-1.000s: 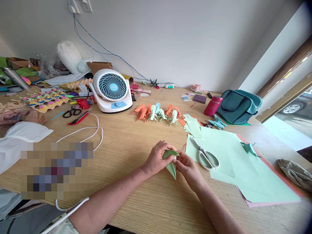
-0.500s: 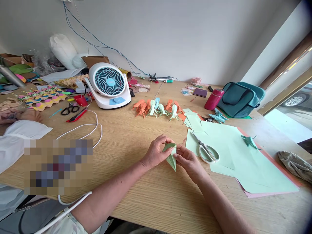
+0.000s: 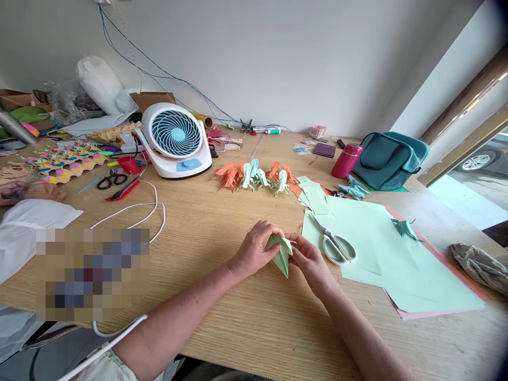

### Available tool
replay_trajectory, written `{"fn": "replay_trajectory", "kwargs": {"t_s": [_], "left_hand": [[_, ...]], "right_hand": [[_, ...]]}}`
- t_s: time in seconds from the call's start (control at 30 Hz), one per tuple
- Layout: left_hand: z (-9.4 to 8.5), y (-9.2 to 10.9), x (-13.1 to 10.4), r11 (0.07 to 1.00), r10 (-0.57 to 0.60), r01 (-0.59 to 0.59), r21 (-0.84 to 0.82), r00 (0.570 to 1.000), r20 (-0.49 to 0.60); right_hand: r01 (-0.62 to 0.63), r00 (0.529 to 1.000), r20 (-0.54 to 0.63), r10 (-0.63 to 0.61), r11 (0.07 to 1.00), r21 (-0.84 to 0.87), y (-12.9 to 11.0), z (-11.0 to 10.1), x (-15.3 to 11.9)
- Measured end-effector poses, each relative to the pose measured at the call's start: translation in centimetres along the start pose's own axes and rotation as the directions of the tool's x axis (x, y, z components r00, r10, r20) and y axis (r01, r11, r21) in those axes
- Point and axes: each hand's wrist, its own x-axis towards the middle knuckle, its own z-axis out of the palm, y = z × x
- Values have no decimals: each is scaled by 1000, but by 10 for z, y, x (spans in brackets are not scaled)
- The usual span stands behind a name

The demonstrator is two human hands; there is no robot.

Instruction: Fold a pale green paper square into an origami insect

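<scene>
A pale green piece of folded paper is held above the table, its pointed end downward and its top flap bent over to the right. My left hand is closed on its left side, thumb across the front. On the right edge, my right hand pinches the paper near the bent flap. White-handled scissors lie just right of my right hand, on large pale green sheets. Smaller cut green pieces are stacked beyond them.
Folded orange, green and blue paper figures stand in a row at mid-table. A white fan stands back left, near black-handled scissors and a white cable. A pink bottle and teal bag stand back right. Another person's hand rests far left.
The paper's top flap, upright and curved before, now folds down to the right. My right fingers have shifted slightly up along the edge. The view has moved a little.
</scene>
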Motion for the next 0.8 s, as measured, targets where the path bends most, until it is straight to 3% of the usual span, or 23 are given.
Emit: {"fn": "replay_trajectory", "kwargs": {"t_s": [0.27, 0.43, 0.8], "left_hand": [[2, -3, -1, 991, 99, -104, 85, 994, 53], [0, -3, -2, 976, 146, -155, 150, 987, 69], [-2, -2, -3, 969, 126, -149, 197, 984, 125]], "right_hand": [[-28, 996, -77, 33, 997, 74, 0, 2, 1], [-44, 998, -37, 49, 992, 120, 2, -1, 0], [-32, 999, -41, 35, 995, 94, 5, -3, 2]]}}
